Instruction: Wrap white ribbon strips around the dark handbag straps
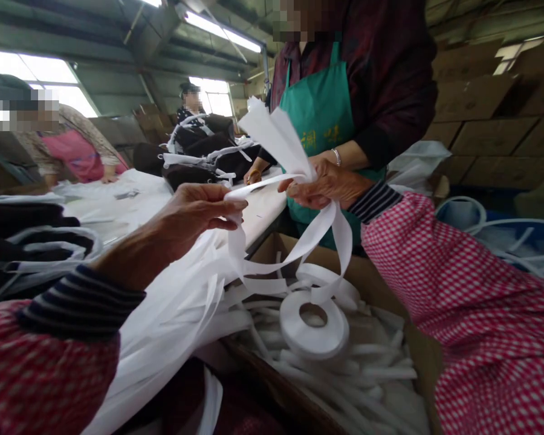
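A long white fabric strip (263, 186) stretches between my two hands, and loops of it hang below them. My left hand (194, 211) pinches it between thumb and fingers. In my right hand (329, 184), a bundle of folded white strips (281, 136) is gripped, with its ends fanned upward. Under the hands, a roll of white tape (314, 325) lies on loose strips in a cardboard box (272, 244). Another white roll (329, 281) sits partly behind it. More white strips (181, 308) spill off the table below my left forearm.
A co-worker in a green apron (317, 90) stands close ahead, one hand (254, 172) on the white table (267, 205). Dark items with white strips (199, 151) are piled there. Blue bins (498, 235) and stacked cartons (494, 139) stand at right. Two people are farther back.
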Demonstrator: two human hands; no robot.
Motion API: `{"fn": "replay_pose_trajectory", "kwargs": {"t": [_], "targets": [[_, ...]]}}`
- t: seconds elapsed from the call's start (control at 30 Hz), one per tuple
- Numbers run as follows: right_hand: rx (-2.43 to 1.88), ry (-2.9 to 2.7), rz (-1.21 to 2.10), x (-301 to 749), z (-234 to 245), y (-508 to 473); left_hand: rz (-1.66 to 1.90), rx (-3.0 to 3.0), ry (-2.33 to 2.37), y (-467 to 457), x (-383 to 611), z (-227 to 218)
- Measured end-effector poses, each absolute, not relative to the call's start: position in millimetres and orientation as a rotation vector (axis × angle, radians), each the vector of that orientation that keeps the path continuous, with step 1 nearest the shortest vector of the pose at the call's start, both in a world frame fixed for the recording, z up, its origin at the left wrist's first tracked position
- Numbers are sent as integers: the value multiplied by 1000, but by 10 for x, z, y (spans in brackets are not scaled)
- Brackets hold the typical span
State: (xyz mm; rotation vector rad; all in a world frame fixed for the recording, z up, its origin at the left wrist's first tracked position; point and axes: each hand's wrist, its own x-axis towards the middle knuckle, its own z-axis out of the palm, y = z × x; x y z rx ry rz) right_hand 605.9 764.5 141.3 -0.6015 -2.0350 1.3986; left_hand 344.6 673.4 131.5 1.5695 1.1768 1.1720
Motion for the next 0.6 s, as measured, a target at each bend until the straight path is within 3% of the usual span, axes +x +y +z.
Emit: {"fn": "replay_pose_trajectory", "kwargs": {"t": [0.33,0.47,0.6], "targets": [[-476,-1958,1399,6288,1362,7529,1247,1894,1443,6721,3417,1765],[-418,-1710,1540,6064,1274,7547,1073,1929,1575,6637,3215,1842],[-441,-1477,1384,5859,1233,7665,959,1895,1665,6522,2956,1803]]}}
